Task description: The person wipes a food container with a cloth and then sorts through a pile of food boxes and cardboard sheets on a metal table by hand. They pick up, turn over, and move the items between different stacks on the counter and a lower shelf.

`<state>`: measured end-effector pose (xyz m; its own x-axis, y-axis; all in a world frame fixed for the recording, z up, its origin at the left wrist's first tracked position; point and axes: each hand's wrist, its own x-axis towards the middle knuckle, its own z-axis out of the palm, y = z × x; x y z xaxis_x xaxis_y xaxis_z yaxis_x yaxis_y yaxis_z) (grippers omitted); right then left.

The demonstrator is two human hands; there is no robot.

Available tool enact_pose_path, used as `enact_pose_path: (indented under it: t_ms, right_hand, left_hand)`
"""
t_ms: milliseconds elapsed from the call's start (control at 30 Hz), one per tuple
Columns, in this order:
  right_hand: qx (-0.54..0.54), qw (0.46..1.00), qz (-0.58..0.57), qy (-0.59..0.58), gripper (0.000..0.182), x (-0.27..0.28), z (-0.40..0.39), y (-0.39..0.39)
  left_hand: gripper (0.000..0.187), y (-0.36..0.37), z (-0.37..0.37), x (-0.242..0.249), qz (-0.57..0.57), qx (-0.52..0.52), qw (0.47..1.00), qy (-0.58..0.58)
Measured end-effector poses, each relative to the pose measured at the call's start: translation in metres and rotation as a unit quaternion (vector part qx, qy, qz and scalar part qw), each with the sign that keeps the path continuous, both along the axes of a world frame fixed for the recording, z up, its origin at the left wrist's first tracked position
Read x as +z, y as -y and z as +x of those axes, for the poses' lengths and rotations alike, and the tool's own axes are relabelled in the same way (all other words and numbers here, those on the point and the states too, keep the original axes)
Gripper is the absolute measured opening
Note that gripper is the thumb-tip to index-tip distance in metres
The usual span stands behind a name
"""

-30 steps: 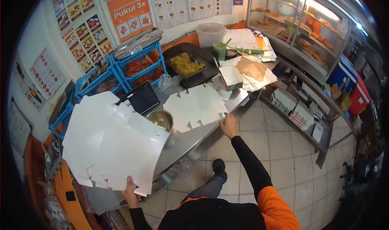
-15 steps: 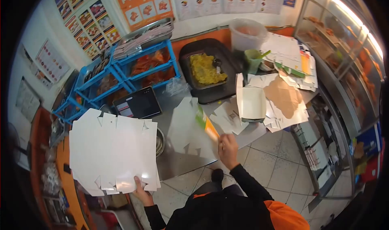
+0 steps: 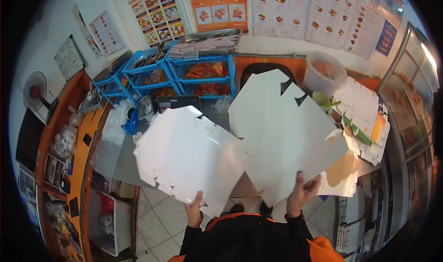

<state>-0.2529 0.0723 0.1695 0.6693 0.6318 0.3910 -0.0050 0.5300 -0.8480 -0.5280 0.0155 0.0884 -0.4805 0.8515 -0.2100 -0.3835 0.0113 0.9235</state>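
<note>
My left hand (image 3: pixel 194 210) grips the lower edge of white flat cardboard sheets (image 3: pixel 189 153), its thumb on top. My right hand (image 3: pixel 302 195) holds another large white cardboard sheet (image 3: pixel 286 132) by its lower edge, thumb on top and fingers partly behind it. Both pieces have notched edges and are held up over the metal table, side by side, meeting near the middle. The right one hides most of the black tray (image 3: pixel 267 68) and whatever is in it.
Blue baskets (image 3: pixel 203 77) with packed items stand at the back, beside a dark tablet (image 3: pixel 179 102). A white bucket (image 3: pixel 324 75) and stacked cardboard (image 3: pixel 357 107) are at the back right. The glass display case (image 3: pixel 406 91) stands right, a fan (image 3: pixel 39 93) left.
The view has swung left. My right hand, earlier on a coloured piece, now holds a large white sheet up beside the left one. The left sheets are turned and tilted differently.
</note>
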Motion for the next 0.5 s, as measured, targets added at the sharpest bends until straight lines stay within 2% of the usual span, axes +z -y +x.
enact_pose_path:
  t_ms: [33,100,167,200,300,367,433,500]
  right_hand:
    - [-0.012,0.999,-0.031,0.018,0.016,0.001,-0.007,-0.001]
    - [-0.027,0.997,-0.059,0.04,0.017,-0.007,-0.001,-0.003]
    - [-0.085,0.995,0.017,0.051,0.026,-0.014,0.014,-0.009]
    - [-0.071,0.997,0.025,-0.011,0.035,-0.009,0.019,-0.007]
    - [-0.041,0.998,0.003,-0.044,0.037,0.013,0.012,-0.005]
    - [-0.02,0.999,-0.023,-0.021,0.041,-0.001,-0.004,0.001]
    - [0.036,0.997,-0.064,-0.018,0.035,-0.028,-0.028,0.006]
    - [0.042,0.997,-0.062,-0.007,0.031,-0.067,-0.046,0.004]
  left_hand:
    - [0.034,-0.003,0.011,-0.002,0.006,0.003,1.0,0.003]
    - [0.034,-0.008,0.028,-0.005,-0.019,-0.035,0.995,0.091]
    - [0.037,-0.007,0.038,-0.008,-0.013,-0.058,0.995,0.081]
    - [0.038,-0.005,0.041,-0.009,-0.017,-0.086,0.992,0.089]
    - [0.04,-0.006,0.05,0.007,-0.028,-0.133,0.989,0.061]
    - [0.041,0.0,0.049,0.0,-0.06,-0.168,0.983,0.042]
    - [0.042,-0.001,0.047,-0.008,-0.052,-0.172,0.981,0.071]
    - [0.044,-0.004,0.04,-0.005,-0.042,-0.176,0.979,0.098]
